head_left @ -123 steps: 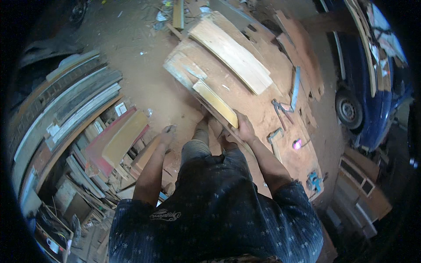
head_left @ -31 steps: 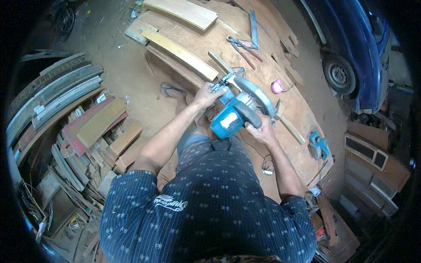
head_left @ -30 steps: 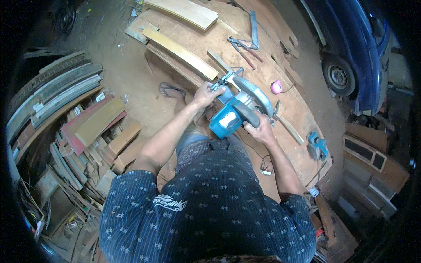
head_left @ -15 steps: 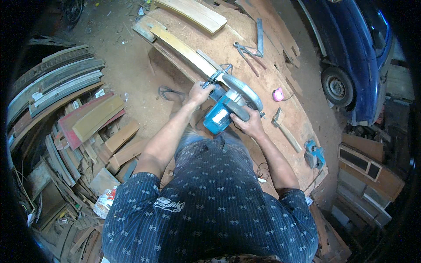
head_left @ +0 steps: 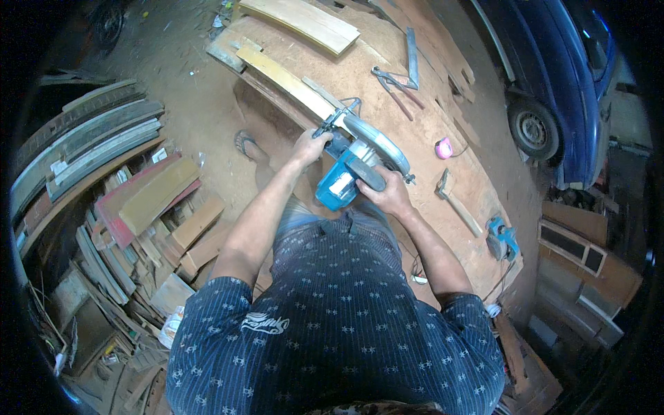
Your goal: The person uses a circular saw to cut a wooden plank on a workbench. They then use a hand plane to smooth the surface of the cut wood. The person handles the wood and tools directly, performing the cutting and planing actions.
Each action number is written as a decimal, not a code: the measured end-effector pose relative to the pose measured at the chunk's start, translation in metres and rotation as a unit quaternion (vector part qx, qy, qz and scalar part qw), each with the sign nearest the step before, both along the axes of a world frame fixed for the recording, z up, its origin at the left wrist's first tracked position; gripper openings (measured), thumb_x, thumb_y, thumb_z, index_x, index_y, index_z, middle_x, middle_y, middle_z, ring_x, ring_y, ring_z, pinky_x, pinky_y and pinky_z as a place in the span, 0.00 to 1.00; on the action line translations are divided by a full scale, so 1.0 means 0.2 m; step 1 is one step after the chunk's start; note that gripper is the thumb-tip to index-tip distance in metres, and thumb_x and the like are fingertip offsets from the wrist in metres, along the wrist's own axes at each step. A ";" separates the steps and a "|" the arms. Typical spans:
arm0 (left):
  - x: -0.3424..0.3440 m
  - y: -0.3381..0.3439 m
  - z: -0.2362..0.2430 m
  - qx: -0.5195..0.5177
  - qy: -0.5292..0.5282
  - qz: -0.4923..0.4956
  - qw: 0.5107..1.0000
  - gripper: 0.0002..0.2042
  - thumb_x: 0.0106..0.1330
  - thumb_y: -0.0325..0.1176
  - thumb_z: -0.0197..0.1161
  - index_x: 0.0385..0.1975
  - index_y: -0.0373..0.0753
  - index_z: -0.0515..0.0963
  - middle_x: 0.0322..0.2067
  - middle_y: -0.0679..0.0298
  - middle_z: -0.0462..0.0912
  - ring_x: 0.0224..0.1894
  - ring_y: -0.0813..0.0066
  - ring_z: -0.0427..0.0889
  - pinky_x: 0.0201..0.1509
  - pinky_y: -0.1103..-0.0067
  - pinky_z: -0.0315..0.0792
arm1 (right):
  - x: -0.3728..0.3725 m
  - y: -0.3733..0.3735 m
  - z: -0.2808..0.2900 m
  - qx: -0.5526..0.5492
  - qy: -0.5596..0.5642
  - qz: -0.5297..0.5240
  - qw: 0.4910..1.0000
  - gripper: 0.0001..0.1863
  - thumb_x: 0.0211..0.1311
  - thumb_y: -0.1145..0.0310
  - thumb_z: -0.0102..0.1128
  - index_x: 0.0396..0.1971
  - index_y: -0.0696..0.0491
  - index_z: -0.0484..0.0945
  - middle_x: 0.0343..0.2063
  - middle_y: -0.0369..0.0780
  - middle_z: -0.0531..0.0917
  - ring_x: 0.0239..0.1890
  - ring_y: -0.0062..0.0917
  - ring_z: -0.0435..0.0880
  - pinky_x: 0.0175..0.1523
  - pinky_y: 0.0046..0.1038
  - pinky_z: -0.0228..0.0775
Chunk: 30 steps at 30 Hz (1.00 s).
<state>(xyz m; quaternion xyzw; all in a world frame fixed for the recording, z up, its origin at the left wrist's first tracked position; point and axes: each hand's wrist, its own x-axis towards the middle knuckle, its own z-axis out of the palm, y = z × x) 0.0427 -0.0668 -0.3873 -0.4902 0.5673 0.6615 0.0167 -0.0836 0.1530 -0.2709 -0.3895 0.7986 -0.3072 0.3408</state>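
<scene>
Just behind the teal, barrel-bodied circular saw [head_left: 335,189] is a dark, star-patterned shirt [head_left: 332,297] bearing white script lettering [head_left: 265,323]. At the saw's rear, the right hand [head_left: 389,194] has its fingers wrapped round the dark grip [head_left: 367,175]. The saw's white label [head_left: 340,182] is too small to read. At the saw's front left, the left hand [head_left: 312,147] grasps the tool's front with its fingers; it is the hand nearer the long, yellowish wooden plank [head_left: 280,73]. The plank's long axis runs forward and leftward from the saw along the sawdust-covered desk [head_left: 478,185]; whether saw and plank touch cannot be told. Right of the saw lies a wooden-handled hammer [head_left: 462,211]; beyond it, ahead and right, red-handled metal pincers [head_left: 400,104]; farthest that way, a dark blue car [head_left: 574,90].
</scene>
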 end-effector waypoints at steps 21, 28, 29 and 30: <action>0.08 -0.29 0.03 0.057 0.046 -0.030 0.997 0.17 0.66 0.44 0.68 0.38 0.33 0.79 0.25 0.63 0.80 0.20 0.77 0.77 0.22 0.76 0.71 | 0.10 -0.26 0.02 0.022 0.015 -0.040 0.999 0.18 0.49 0.58 0.75 0.39 0.52 0.87 0.32 0.49 0.87 0.37 0.45 0.88 0.45 0.41 0.78; 0.10 -0.37 0.00 0.056 0.039 -0.013 0.998 0.17 0.65 0.44 0.70 0.37 0.33 0.79 0.24 0.63 0.80 0.19 0.77 0.76 0.22 0.76 0.72 | 0.11 -0.35 0.00 0.027 0.053 -0.021 0.998 0.20 0.49 0.59 0.74 0.42 0.52 0.86 0.34 0.49 0.88 0.39 0.45 0.88 0.47 0.42 0.78; 0.10 -0.39 -0.01 0.052 0.037 -0.013 0.998 0.17 0.65 0.44 0.70 0.37 0.34 0.79 0.23 0.64 0.80 0.19 0.77 0.76 0.22 0.76 0.72 | 0.11 -0.36 0.00 0.031 0.034 -0.022 0.999 0.21 0.48 0.59 0.74 0.42 0.52 0.86 0.35 0.49 0.88 0.40 0.45 0.88 0.48 0.42 0.78; 0.10 -0.40 -0.01 0.046 0.026 -0.013 0.999 0.17 0.65 0.44 0.70 0.37 0.34 0.79 0.23 0.64 0.80 0.19 0.78 0.76 0.22 0.76 0.72 | 0.11 -0.37 -0.01 0.034 0.015 -0.023 0.999 0.21 0.48 0.58 0.74 0.43 0.52 0.86 0.36 0.49 0.88 0.41 0.45 0.88 0.48 0.42 0.78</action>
